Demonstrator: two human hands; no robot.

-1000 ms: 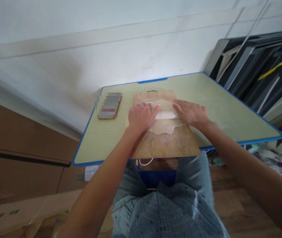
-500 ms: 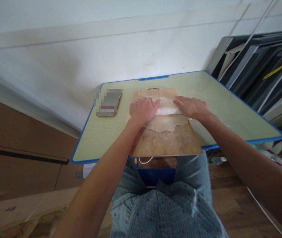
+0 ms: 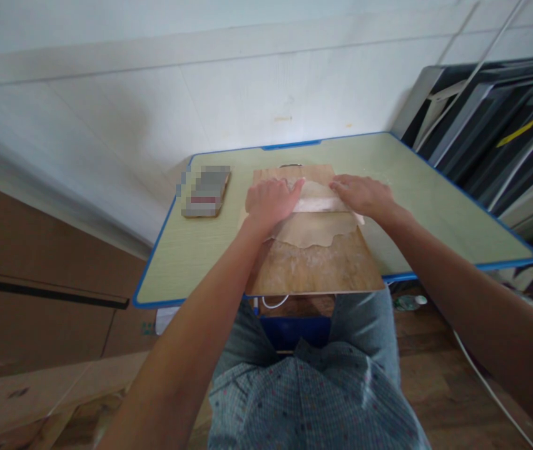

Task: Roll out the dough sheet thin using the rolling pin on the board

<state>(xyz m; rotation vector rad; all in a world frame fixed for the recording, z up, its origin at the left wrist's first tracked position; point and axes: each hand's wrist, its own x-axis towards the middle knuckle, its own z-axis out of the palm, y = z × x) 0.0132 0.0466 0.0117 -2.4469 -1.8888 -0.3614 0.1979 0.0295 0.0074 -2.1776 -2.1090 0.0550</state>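
Note:
A pale, floured rolling pin (image 3: 321,205) lies crosswise on a thin sheet of dough (image 3: 313,230). My left hand (image 3: 272,199) is closed over its left part, thumb pointing inward. Over the right part, my right hand (image 3: 363,194) is closed too, with its fingers pointing toward the middle. The hands hide both ends of the pin, apart from a pale tip below the right hand. The dough has a ragged near edge and spreads over a wooden board (image 3: 316,269) dusted with flour.
The board rests on a pale green table (image 3: 440,219) with a blue rim, its near edge jutting past the table. A blurred-out flat object (image 3: 206,192) lies at the left. Behind stands a white wall (image 3: 248,94). Dark flat panels (image 3: 492,119) lean at the right.
The white band between my hands looks thinner and sits slightly farther from me. Both hands stay in nearly the same place, the right one shifted slightly away.

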